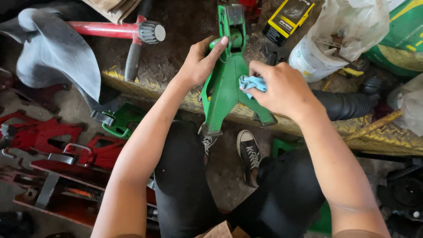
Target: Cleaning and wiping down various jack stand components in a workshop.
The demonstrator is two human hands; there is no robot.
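Two bare hands work on a green steel jack stand that stands tilted on a worn yellow-edged ledge above the person's knees. Left hand is closed around the stand's upper post near its handle; right hand pinches a crumpled light-blue cloth against the stand's sloping leg. Red jack stands lie to the left, a white plastic bucket just behind the right hand.
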